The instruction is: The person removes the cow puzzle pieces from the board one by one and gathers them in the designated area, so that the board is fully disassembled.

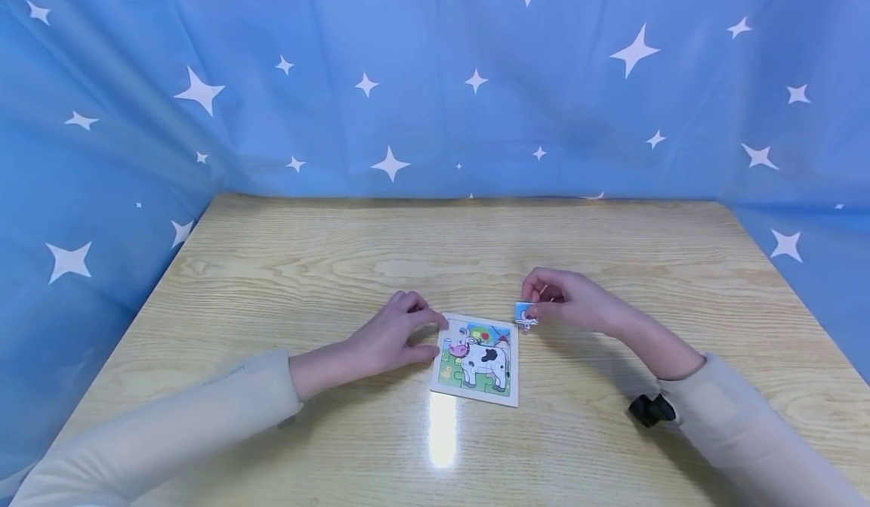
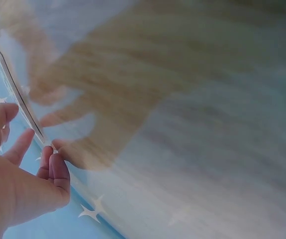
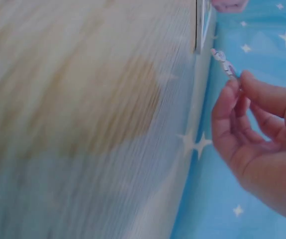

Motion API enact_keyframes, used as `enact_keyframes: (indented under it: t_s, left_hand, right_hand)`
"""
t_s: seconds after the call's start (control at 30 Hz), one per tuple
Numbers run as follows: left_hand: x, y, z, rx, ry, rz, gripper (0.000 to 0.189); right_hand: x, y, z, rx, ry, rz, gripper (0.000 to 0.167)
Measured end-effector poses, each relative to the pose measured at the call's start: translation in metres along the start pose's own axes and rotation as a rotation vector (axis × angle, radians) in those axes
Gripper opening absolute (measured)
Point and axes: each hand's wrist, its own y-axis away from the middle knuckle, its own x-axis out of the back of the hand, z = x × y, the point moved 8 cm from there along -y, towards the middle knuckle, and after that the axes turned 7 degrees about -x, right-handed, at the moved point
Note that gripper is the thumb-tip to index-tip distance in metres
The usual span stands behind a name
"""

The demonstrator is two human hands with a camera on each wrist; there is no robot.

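A square jigsaw puzzle (image 1: 487, 375) with a pale frame lies on the table and shows a black-and-white cow on grass. Its upper left corner shows a pale bare patch. My left hand (image 1: 390, 337) is at the puzzle's left side, with index fingertip at the frame's upper left corner and thumb tip by the left edge. In the left wrist view, that hand's fingers (image 2: 59, 172) are loosely bent by the frame. Just beyond the upper right corner, my right hand (image 1: 574, 301) pinches a puzzle piece (image 1: 525, 315) with blue on it. The right wrist view shows this piece (image 3: 226, 65) edge-on between thumb and fingers.
The wood-grain table (image 1: 326, 250) reaches back to a blue curtain (image 1: 421, 114) with white stars. A bright light reflection falls on the tabletop just in front of the puzzle. A small black object (image 1: 652, 410) sits at the right sleeve cuff.
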Motion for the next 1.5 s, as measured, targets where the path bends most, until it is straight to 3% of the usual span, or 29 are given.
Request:
enact_keyframes:
  t_s: [0.67, 0.9, 1.5]
  left_hand:
    - [-0.008, -0.002, 0.001, 0.008, 0.036, -0.020, 0.041]
    - [-0.006, -0.001, -0.003, 0.027, 0.027, -0.020, 0.046]
    - [-0.002, -0.002, -0.005, 0.052, 0.031, -0.034, 0.048]
  right_hand:
    - [0.024, 0.010, 0.037, -0.120, -0.065, -0.020, 0.014]
    - [0.031, 0.005, 0.045, -0.137, -0.038, -0.081, 0.011]
    - [0.038, -0.002, 0.052, -0.169, 0.026, -0.084, 0.011]
